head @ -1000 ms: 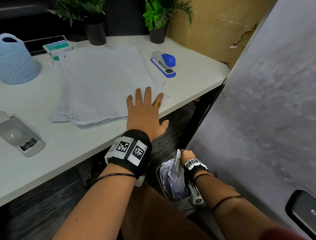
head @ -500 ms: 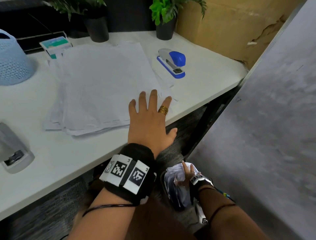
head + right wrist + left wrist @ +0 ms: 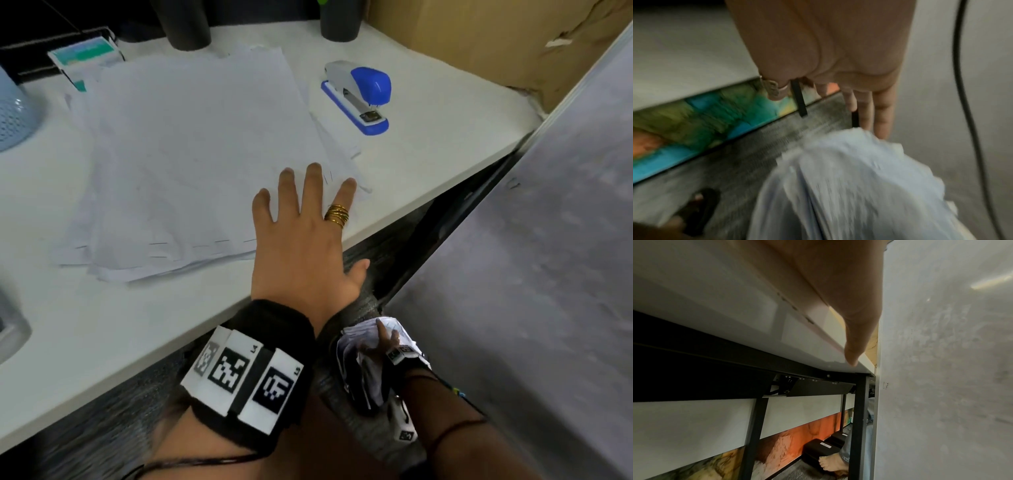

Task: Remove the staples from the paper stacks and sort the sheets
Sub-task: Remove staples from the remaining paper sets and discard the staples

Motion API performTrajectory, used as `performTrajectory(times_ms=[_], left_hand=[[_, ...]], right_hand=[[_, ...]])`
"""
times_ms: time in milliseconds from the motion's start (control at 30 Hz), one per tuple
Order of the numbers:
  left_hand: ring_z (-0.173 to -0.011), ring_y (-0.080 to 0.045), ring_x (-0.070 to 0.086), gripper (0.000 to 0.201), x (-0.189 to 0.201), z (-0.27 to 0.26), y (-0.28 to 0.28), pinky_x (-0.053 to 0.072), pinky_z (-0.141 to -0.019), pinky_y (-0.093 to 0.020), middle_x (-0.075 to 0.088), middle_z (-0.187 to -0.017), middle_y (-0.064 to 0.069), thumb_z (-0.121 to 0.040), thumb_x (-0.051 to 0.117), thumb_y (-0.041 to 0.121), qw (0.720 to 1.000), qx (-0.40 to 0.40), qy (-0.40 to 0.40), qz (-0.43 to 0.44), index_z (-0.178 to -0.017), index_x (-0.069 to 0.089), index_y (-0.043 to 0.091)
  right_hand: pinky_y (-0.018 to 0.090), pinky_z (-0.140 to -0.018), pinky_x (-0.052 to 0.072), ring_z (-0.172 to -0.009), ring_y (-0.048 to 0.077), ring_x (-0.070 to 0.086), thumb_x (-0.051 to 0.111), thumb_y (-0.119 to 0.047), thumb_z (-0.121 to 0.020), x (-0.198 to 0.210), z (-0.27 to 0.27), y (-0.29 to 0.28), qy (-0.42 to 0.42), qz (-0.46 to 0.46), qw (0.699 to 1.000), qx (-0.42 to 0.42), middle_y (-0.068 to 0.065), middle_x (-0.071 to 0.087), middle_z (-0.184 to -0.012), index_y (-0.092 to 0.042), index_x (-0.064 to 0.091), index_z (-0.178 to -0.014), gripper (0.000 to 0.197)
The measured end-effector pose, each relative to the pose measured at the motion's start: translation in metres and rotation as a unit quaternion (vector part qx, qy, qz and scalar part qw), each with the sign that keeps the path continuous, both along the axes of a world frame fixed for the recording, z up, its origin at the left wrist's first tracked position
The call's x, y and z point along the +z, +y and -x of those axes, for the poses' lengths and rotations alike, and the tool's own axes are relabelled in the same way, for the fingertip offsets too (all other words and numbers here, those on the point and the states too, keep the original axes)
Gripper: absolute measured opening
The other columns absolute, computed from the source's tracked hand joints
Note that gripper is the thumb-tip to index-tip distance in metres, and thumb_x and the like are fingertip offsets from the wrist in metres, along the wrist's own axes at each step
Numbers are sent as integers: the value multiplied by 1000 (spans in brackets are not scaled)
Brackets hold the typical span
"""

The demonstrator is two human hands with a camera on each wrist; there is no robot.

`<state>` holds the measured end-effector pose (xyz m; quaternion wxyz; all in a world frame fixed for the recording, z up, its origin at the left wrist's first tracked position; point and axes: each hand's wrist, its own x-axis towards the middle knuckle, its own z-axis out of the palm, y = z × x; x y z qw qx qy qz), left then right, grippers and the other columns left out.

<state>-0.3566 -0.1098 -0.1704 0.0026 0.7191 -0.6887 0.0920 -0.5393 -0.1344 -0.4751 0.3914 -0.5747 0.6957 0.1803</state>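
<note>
A loose stack of white sheets (image 3: 191, 154) lies on the white table (image 3: 102, 335), with a row of staples along its near edge. My left hand (image 3: 301, 222) rests flat on the stack's near right corner, fingers straight and spread, thumb (image 3: 855, 340) hanging past the table edge. Below the table, my right hand (image 3: 382, 339) hovers over a dark bin (image 3: 359, 404) stuffed with crumpled white sheets (image 3: 859, 186). In the blurred right wrist view its fingers (image 3: 881, 121) are straight and hold nothing.
A blue and grey stapler (image 3: 363, 96) sits right of the stack. A staple box (image 3: 85, 54) and a pale blue basket (image 3: 13, 113) are at the back left. A grey partition (image 3: 531, 274) closes the right side beside the bin. Dark pots (image 3: 339, 20) stand at the back.
My right hand let go of the sheet it held over the bin and spread its fingers. The left hand stayed flat on the stack. The head view moved nearer.
</note>
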Motion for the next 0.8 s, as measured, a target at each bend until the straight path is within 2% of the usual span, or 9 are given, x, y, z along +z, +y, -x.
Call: performTrajectory(times_ms=[67, 133, 267, 367, 433, 500, 600, 700, 800], left_hand=[[-141, -37, 4, 91, 0, -1, 0, 10, -110, -53, -3, -155, -15, -82, 34, 73, 1000, 0, 2, 7, -148, -11, 30], [-141, -37, 11, 93, 1, -1, 2, 10, -110, -55, -6, -155, -20, -81, 32, 76, 1000, 3, 22, 18, -148, -14, 30], [-131, -37, 34, 92, 10, 0, 9, -1, -107, -61, 10, -154, -25, -77, 29, 79, 993, 30, 103, 53, -149, 16, 23], [-143, -36, 8, 86, 25, -4, 17, -13, -109, -57, 2, -156, -21, -83, 29, 73, 982, 77, 174, 16, -149, 15, 19], [-143, -34, 11, 83, 36, -11, 22, 4, -115, -49, 10, -156, -19, -86, 36, 69, 981, 82, 173, -35, -149, 17, 18], [-138, -31, 26, 82, 47, -21, 25, 22, -112, -39, 21, -154, -15, -85, 49, 64, 985, 46, 151, -70, -148, 23, 19], [-137, -26, 31, 82, 68, -39, 41, 25, -110, -32, 16, -157, -8, -85, 61, 50, 980, -1, 127, -154, -150, 19, 21], [-137, -25, 32, 76, 74, -47, 56, 24, -109, -30, 14, -157, -6, -89, 57, 47, 977, -23, 123, -170, -150, 19, 21], [-138, -24, 31, 73, 64, -45, 67, 23, -110, -29, 14, -157, -6, -90, 51, 53, 979, -22, 134, -153, -149, 21, 22]], right_hand=[[42, -114, 23, -143, 33, 16, 51, -57, -87, 24, -1, -9, -22, 34, 999, 8, 19, 10, -155, -24, 6, -151, 84], [36, -108, 33, -134, 33, 35, 49, -49, -92, 64, -7, -15, -67, 80, 994, 8, 21, 36, -144, -14, 28, -145, 67], [34, -88, 47, -106, 30, 59, 50, -37, -95, 151, -15, -11, -115, 230, 965, 53, 15, 66, -108, -10, 60, -114, 35], [26, -67, 46, -72, 13, 62, 56, -29, -93, 223, -19, 9, -199, 397, 895, 43, 6, 68, -76, -15, 68, -96, 19], [10, -57, 37, -57, 5, 54, 59, -19, -90, 269, -24, 24, -270, 475, 837, 27, 1, 62, -63, -15, 69, -84, 12], [10, -60, 39, -61, 8, 56, 60, -12, -89, 300, -31, 29, -307, 515, 800, 33, 5, 65, -68, -9, 68, -81, 12], [16, -66, 40, -70, 18, 58, 60, -9, -88, 325, -45, 34, -355, 516, 779, 28, 13, 67, -75, -1, 69, -81, 14], [12, -62, 39, -63, 12, 54, 59, -18, -91, 333, -60, 39, -379, 463, 801, -1, 12, 65, -74, 2, 67, -82, 23], [22, -78, 52, -75, 14, 63, 66, -30, -87, 332, -77, 40, -411, 365, 832, -71, 6, 64, -89, -5, 64, -100, 29]])
